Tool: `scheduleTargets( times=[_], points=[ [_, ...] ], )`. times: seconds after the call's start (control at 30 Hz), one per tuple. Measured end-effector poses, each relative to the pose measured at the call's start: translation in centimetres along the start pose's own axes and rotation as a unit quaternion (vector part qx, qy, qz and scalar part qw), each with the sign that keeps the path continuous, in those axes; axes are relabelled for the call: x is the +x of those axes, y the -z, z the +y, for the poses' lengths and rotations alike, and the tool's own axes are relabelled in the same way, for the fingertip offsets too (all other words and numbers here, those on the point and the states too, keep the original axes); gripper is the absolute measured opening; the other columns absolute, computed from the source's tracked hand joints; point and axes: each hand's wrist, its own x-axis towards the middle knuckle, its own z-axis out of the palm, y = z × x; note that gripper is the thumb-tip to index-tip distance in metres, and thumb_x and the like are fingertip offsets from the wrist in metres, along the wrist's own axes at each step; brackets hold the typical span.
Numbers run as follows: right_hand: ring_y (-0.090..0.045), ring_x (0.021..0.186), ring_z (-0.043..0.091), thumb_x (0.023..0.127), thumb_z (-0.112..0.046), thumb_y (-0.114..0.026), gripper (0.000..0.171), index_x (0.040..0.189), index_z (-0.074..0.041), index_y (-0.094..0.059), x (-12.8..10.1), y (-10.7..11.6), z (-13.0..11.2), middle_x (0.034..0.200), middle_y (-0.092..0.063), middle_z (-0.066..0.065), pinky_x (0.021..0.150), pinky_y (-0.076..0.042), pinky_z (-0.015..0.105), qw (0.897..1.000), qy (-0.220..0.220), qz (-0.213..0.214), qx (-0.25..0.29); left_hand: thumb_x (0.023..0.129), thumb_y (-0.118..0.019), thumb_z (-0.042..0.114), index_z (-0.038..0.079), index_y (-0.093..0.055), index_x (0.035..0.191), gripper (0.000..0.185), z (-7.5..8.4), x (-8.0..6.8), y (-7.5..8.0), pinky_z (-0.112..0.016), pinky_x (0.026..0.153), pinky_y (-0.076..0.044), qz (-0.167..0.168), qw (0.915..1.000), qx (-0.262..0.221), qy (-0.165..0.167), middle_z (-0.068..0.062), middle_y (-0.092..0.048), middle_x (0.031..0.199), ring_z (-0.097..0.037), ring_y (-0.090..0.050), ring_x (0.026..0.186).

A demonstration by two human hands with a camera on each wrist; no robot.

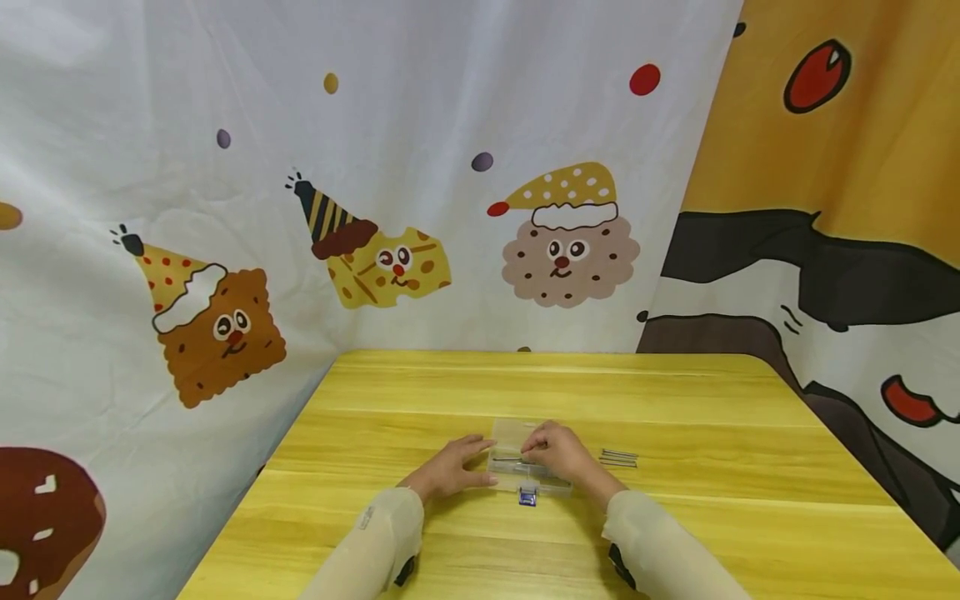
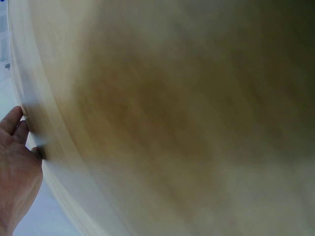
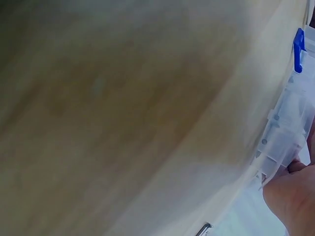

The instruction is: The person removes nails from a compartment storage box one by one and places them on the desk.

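A clear plastic box (image 1: 512, 483) lies on the table with its lid (image 1: 512, 430) folded back and a blue latch (image 1: 528, 497) on the near side. My left hand (image 1: 450, 468) rests at the box's left edge, thumb and fingers spread and fairly straight. Over the middle of the box, my right hand (image 1: 558, 451) has its fingertips pinched at the right end of a thin metal rod (image 1: 507, 459), which lies across a compartment. In the right wrist view, the box's clear wall (image 3: 288, 118) and blue latch (image 3: 298, 50) show beside that hand.
Right of the box, several thin metal rods (image 1: 618, 458) lie side by side on the yellow wooden table (image 1: 420, 550). A cartoon-printed curtain (image 1: 420, 108) hangs behind and to the sides. Blurred tabletop fills most of both wrist views.
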Motion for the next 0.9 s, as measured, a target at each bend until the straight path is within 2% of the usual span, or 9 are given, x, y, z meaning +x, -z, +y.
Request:
scheduleTargets(
  times=[0.23, 0.33, 0.57, 0.67, 0.9],
  points=[
    [-0.057, 0.090, 0.017, 0.085, -0.018, -0.079, 0.009, 0.087, -0.009, -0.080, 0.00, -0.38, -0.02, 0.098, -0.060, -0.002, 0.075, -0.052, 0.037, 1.000, -0.007, -0.004, -0.024, 0.093, -0.069, 0.042, 0.016, -0.041, 0.153, 0.071, -0.04, -0.07, -0.09, -0.060, 0.111, -0.027, 0.001, 1.0000, -0.003, 0.003, -0.018, -0.027, 0.159, -0.042, -0.024, 0.145],
    [-0.057, 0.090, 0.017, 0.085, -0.015, -0.079, 0.005, 0.086, -0.010, -0.081, 0.07, -0.48, 0.01, 0.097, -0.061, -0.002, 0.076, -0.052, 0.038, 0.999, 0.003, -0.003, -0.039, 0.093, -0.069, 0.041, 0.016, -0.041, 0.153, 0.071, -0.10, -0.05, -0.10, -0.061, 0.111, -0.026, 0.002, 1.0000, -0.005, 0.004, -0.018, -0.027, 0.159, -0.042, -0.024, 0.144],
    [-0.057, 0.084, 0.016, 0.085, -0.017, -0.079, 0.009, 0.084, -0.008, -0.081, 0.25, -0.51, -0.12, 0.093, -0.061, -0.004, 0.072, -0.051, 0.034, 0.996, 0.042, -0.004, -0.085, 0.094, -0.069, 0.042, 0.016, -0.041, 0.153, 0.071, -0.08, 0.02, 0.04, -0.061, 0.111, -0.027, 0.003, 1.0000, -0.002, 0.001, -0.019, -0.027, 0.159, -0.042, -0.024, 0.145],
    [-0.056, 0.083, 0.015, 0.086, -0.016, -0.078, 0.007, 0.085, -0.009, -0.081, 0.29, -0.47, -0.24, 0.093, -0.060, -0.004, 0.071, -0.051, 0.033, 0.995, 0.042, -0.012, -0.089, 0.094, -0.069, 0.040, 0.015, -0.041, 0.153, 0.070, 0.00, -0.02, 0.07, -0.061, 0.111, -0.027, 0.001, 1.0000, -0.001, 0.000, -0.019, -0.027, 0.159, -0.042, -0.024, 0.144],
    [-0.056, 0.088, 0.017, 0.085, -0.012, -0.079, 0.003, 0.083, -0.011, -0.080, 0.55, -0.27, -0.35, 0.096, -0.061, 0.000, 0.076, -0.050, 0.040, 0.992, 0.061, -0.030, -0.105, 0.094, -0.068, 0.042, 0.016, -0.040, 0.153, 0.071, -0.04, -0.07, 0.04, -0.060, 0.111, -0.028, 0.000, 1.0000, 0.003, -0.004, -0.019, -0.027, 0.159, -0.042, -0.024, 0.144]
  ],
)
